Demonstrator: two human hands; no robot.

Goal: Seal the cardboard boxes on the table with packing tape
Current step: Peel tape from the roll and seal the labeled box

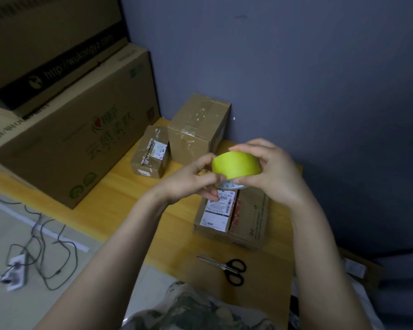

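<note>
- Both forearms (119,246) bare, right down to the frame's lower edge.
- Left hand (191,182) and right hand (272,167) bare too, fingers (248,146) uncovered.
- Below them, a pale shirt (196,310) with a dark, mottled grey-green print.

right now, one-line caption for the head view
Left hand and right hand grip a yellow tape roll above a labelled box

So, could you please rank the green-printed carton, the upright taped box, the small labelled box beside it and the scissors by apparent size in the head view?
1. green-printed carton
2. upright taped box
3. small labelled box
4. scissors, smallest despite lying nearest the camera
</note>
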